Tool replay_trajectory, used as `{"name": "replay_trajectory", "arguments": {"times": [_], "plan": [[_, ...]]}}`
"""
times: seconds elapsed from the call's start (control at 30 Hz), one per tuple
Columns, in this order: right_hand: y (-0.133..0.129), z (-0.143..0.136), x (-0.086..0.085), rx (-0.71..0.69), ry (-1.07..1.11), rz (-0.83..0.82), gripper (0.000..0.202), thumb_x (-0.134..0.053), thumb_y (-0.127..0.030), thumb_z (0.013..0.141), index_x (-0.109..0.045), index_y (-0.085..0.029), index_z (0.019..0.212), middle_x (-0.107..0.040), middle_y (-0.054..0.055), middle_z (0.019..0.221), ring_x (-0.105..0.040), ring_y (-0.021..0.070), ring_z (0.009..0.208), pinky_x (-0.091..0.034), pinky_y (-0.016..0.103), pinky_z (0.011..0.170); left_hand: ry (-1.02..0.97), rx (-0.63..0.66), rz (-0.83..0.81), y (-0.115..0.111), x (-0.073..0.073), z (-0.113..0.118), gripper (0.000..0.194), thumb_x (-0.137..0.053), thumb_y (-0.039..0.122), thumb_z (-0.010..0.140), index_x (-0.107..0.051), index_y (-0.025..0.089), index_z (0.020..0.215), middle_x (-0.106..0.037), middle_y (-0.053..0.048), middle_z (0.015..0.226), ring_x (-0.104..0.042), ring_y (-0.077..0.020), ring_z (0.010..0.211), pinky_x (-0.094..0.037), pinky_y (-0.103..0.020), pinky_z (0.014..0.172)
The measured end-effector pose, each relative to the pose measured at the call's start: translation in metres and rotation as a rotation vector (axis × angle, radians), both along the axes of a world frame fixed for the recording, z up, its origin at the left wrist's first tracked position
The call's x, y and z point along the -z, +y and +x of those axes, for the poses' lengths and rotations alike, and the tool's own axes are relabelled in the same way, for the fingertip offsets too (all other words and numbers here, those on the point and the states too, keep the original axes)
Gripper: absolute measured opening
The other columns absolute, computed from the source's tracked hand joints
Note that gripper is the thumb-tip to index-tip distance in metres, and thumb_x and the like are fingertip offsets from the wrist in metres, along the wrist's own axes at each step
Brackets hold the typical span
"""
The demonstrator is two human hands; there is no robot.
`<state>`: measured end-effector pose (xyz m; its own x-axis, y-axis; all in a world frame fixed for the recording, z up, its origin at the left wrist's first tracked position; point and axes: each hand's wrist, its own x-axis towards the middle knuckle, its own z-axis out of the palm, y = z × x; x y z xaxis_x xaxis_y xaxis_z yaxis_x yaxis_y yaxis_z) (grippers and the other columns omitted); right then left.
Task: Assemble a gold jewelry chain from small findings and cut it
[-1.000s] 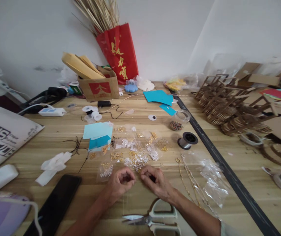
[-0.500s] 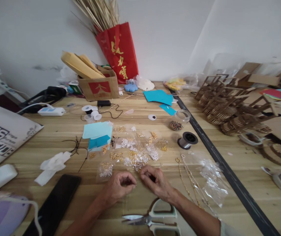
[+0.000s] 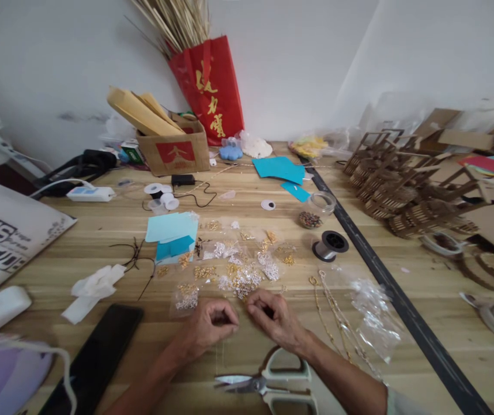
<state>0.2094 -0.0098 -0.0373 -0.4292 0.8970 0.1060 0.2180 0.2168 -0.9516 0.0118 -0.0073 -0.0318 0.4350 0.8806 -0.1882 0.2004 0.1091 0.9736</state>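
Note:
My left hand [image 3: 215, 323] is closed in a pinch, thumb against forefinger. A faint thin thread [image 3: 217, 358] hangs just beneath it and seems to come from its fingers. My right hand [image 3: 272, 316] is also closed, its fingertips pressed together at the near edge of a heap of silver and gold beads [image 3: 247, 279]. Whatever lies in its fingers is too small to make out. A small gap separates the two hands. Below them lie scissors [image 3: 272, 383] with pale handles, blades apart. Beside my left hand is a clear bag of silver and gold beads [image 3: 186, 298].
Beaded chains [image 3: 335, 314] and crumpled clear bags [image 3: 374, 320] lie at right, near a wire spool [image 3: 330, 246] and a jar of dark beads [image 3: 310, 219]. A black phone [image 3: 97, 357] and white tissue [image 3: 94, 291] lie left. Small wooden baskets [image 3: 402, 196] crowd the far right.
Both hands stay almost where they were, still pinched. Only a very slight shift of the view shows.

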Motion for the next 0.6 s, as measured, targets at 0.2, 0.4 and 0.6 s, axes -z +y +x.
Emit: {"name": "replay_trajectory", "arguments": {"times": [0.2, 0.4, 0.6], "plan": [[-0.0007, -0.0002, 0.0011, 0.019, 0.049, -0.046, 0.020, -0.049, -0.031, 0.092, -0.053, -0.016, 0.079, -0.040, -0.006, 0.055, -0.035, 0.0090, 0.049, -0.026, 0.021, 0.047, 0.112, 0.010, 0.024, 0.0000, -0.0055, -0.0003, 0.006, -0.063, 0.016, 0.064, -0.067, 0.014, 0.065, -0.062, -0.001, 0.060, -0.053, -0.0115, 0.056, -0.039, -0.021, 0.054], [0.0002, -0.0008, 0.0032, 0.057, 0.157, -0.121, 0.029, -0.048, -0.042, 0.092, -0.052, -0.016, 0.080, -0.042, -0.006, 0.054, -0.034, 0.0086, 0.047, -0.025, 0.021, 0.045, 0.170, 0.026, 0.107, 0.0006, -0.0044, -0.0034, 0.008, -0.061, 0.017, 0.066, -0.069, 0.014, 0.066, -0.066, -0.004, 0.065, -0.057, -0.0143, 0.061, -0.042, -0.023, 0.058], [0.0034, -0.0006, -0.0003, 0.145, 0.285, -0.199, 0.031, -0.053, -0.047, 0.089, -0.050, -0.017, 0.080, -0.044, -0.007, 0.051, -0.034, 0.0078, 0.044, -0.024, 0.021, 0.043, 0.140, 0.026, 0.145, 0.0018, -0.0018, -0.0056, 0.010, -0.058, 0.016, 0.068, -0.067, 0.013, 0.065, -0.067, -0.006, 0.066, -0.060, -0.0157, 0.063, -0.044, -0.024, 0.060]]}}
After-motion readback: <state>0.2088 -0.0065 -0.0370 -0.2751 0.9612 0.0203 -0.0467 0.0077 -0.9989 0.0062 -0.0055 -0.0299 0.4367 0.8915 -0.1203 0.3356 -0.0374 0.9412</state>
